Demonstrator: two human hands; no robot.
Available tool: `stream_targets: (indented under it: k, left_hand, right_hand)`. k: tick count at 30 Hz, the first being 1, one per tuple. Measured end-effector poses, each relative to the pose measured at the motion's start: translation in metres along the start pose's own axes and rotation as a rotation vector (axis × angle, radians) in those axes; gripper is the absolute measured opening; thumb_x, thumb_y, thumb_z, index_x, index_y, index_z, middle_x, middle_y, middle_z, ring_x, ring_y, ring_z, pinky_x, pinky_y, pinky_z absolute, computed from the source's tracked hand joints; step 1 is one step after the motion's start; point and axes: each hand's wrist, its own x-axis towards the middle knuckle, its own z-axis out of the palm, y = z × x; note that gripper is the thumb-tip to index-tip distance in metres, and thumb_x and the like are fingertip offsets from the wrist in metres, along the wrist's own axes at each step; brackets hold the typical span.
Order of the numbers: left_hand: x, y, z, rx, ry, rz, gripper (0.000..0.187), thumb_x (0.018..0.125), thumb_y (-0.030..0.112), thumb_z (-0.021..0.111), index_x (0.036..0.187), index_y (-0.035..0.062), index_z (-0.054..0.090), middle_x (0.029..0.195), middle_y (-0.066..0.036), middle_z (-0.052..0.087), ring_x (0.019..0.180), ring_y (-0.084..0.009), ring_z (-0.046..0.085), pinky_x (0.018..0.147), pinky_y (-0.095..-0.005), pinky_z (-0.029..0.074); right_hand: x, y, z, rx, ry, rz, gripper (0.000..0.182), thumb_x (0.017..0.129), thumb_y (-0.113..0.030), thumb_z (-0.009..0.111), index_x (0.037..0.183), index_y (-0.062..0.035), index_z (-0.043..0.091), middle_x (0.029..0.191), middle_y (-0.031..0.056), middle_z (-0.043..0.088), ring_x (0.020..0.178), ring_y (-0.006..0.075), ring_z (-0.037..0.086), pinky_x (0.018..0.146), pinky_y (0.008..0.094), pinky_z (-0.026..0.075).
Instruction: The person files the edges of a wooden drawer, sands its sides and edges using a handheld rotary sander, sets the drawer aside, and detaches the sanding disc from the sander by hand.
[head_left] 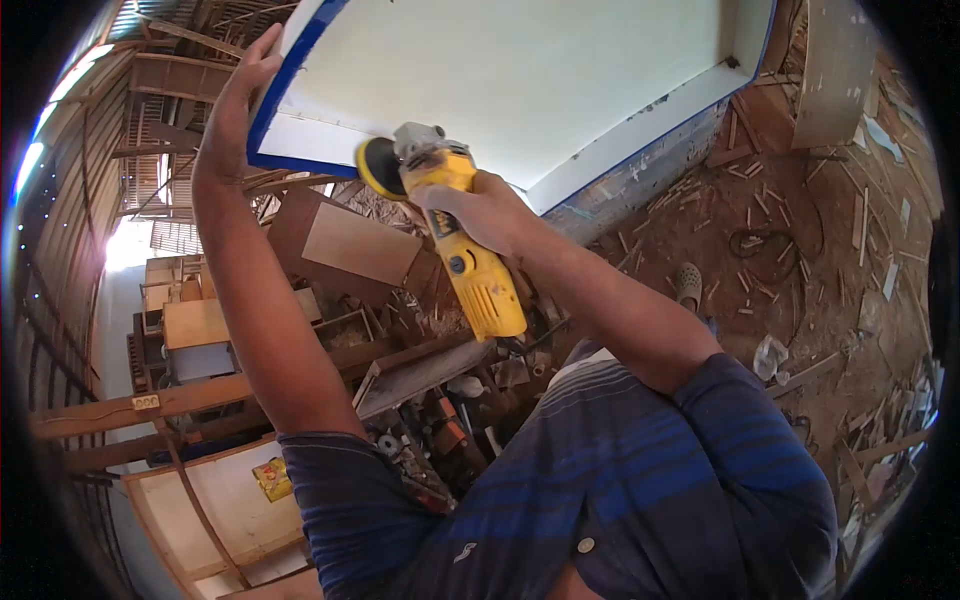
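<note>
My right hand (475,208) is wrapped round the body of a yellow and grey angle grinder (478,285). At the grinder's head, a round disc with a yellow rim (379,168) meets the near blue-edged side of a large white box-like panel (520,80), close to its left corner. Whether the disc is spinning cannot be told. My left hand (245,95) rests against the panel's left outer side, its fingers stretched upward along the blue edge. The panel has raised white walls with blue edges, and its far part runs out of view.
Wood offcuts (765,215) and a dark cable (755,243) litter the dirt floor at right, near a clog (689,284). Below the grinder stand brown boards (345,240) and a cluttered heap of tools (440,430). A wooden beam (200,396) crosses at left.
</note>
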Motion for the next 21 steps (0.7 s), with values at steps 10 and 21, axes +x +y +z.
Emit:
stream_targets:
  k: [10, 21]
  left_hand:
    - [0.001, -0.003, 0.0, 0.073, -0.025, 0.032, 0.084, 0.1, 0.041, 0.057, 0.163, -0.0081, 0.033, 0.154, -0.021, 0.055, 0.139, -0.0249, 0.057, 0.118, -0.0349, 0.041]
    - [0.001, -0.002, 0.002, 0.081, 0.048, 0.021, 0.085, 0.099, 0.04, 0.058, 0.166, -0.0052, 0.03, 0.164, -0.024, 0.044, 0.148, -0.0275, 0.048, 0.123, -0.0363, 0.036]
  right_hand:
    - [0.01, 0.033, -0.011, 0.103, -0.009, -0.005, 0.041, 0.092, -0.036, 0.078, 0.111, -0.0005, 0.074, 0.088, 0.0063, 0.072, 0.07, 0.0143, 0.069, 0.064, 0.0304, 0.056]
    - [0.0, -0.022, 0.009, -0.031, -0.054, -0.122, 0.047, 0.087, -0.045, 0.075, 0.107, -0.0024, 0.076, 0.096, 0.0134, 0.077, 0.09, 0.0244, 0.074, 0.084, 0.0394, 0.057]
